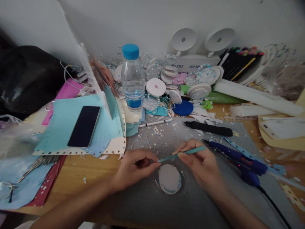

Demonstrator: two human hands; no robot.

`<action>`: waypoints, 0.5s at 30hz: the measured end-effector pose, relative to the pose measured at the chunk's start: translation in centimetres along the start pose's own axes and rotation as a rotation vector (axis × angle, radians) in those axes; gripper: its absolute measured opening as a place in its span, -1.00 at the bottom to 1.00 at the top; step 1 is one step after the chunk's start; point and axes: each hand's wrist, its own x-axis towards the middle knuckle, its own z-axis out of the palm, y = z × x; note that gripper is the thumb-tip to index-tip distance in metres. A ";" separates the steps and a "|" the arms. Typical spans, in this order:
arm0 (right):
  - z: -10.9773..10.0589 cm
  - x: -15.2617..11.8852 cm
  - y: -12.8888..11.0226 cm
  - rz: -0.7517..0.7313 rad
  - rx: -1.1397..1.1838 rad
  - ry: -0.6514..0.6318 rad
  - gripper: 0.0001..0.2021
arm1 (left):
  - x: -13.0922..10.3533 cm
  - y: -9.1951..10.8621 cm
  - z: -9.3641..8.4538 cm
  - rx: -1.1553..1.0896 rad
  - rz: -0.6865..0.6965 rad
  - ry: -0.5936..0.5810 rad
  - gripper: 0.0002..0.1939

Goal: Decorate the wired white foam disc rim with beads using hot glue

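Note:
Between my two hands stretches a slim teal strip [194,150], narrowing toward its left end; whether it is folded paper or a tool I cannot tell. My left hand [139,163] pinches the narrow end between thumb and forefinger. Thumb and fingers of my right hand [199,162] close on its wider part. Just below the strip lies a round white disc [170,178] with bits of pale blue along its edge. It rests on the grey cutting mat [143,203].
A blue glue gun [238,159] and a black pen-like tool [209,128] lie right of my hands. A water bottle [132,79] stands behind. At left, a phone [84,126] rests on teal paper [57,117]. Decorated discs [156,87] crowd the back among paper scraps.

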 end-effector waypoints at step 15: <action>1.7 -2.4 -4.5 -0.862 -0.973 0.097 -0.79 | 0.1 -0.1 -0.8 -0.370 -0.186 0.027 -0.68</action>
